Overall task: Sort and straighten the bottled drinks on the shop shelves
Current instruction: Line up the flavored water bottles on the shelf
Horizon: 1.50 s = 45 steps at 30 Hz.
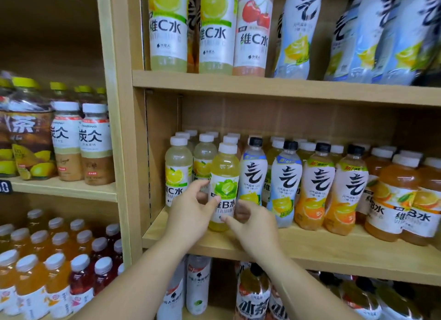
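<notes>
- The lime bottle point(225, 174) is upright on the middle shelf point(310, 245), in the centre of the frame, between a lemon bottle point(177, 174) and a black-capped bottle point(253, 174).
- The left grip point(191, 214) curls round its left side.
- The right grip point(253, 224) pinches its lower right side, thumb on the label.

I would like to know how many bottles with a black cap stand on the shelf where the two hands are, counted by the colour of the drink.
clear bottles, lemon on the label: 2
orange bottles, orange slices on the label: 2
Total: 4
</notes>
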Each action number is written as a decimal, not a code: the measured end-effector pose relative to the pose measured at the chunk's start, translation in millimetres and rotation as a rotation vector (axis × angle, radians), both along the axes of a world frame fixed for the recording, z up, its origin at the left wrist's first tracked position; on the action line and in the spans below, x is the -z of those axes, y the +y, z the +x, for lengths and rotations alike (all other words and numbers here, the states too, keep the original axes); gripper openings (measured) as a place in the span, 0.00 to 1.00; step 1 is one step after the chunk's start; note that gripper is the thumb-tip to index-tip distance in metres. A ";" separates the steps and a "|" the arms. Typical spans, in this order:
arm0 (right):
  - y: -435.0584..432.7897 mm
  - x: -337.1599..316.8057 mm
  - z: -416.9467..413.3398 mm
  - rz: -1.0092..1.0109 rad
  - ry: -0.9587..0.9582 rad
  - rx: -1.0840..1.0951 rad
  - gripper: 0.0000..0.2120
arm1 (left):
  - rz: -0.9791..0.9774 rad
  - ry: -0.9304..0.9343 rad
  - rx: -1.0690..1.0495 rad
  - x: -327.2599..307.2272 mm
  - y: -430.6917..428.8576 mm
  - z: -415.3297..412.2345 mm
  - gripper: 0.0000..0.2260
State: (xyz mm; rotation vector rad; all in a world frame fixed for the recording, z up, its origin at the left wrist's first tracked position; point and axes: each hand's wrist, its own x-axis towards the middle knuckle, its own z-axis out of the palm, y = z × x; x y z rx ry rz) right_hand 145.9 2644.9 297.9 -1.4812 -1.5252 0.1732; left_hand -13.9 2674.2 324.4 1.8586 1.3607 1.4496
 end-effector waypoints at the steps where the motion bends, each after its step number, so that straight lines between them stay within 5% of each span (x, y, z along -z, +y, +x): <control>1: -3.8 -7.1 2.8 0.023 0.012 0.013 0.16 | -0.007 0.025 0.012 -1.4 0.0 -2.5 0.22; 6: -34.0 -83.8 2.7 0.233 0.015 -0.041 0.04 | -0.019 0.157 0.057 -21.7 -8.4 -18.6 0.23; 12: -64.7 -211.6 -8.4 0.586 -0.065 -0.110 0.06 | 0.416 0.111 -0.098 -119.5 -46.6 -46.1 0.11; 16: -51.5 -289.6 -12.0 0.646 -0.253 -0.057 0.19 | 0.644 0.123 -0.190 -200.8 -57.5 -64.5 0.18; 21: -15.6 -354.4 -20.3 0.569 -0.580 0.177 0.33 | 0.626 0.318 -0.383 -266.9 -33.1 -71.8 0.32; 28: 20.5 -374.5 -38.8 0.431 -0.662 0.246 0.42 | 0.546 0.400 -0.587 -287.4 -9.5 -54.5 0.35; 34: 32.4 -379.4 -35.3 0.442 -0.717 0.245 0.39 | 0.502 0.550 -0.707 -279.4 3.0 -38.6 0.50; 45: 23.3 -358.3 -23.9 0.750 -0.565 0.059 0.31 | 0.527 0.286 -0.561 -268.9 7.3 -43.6 0.45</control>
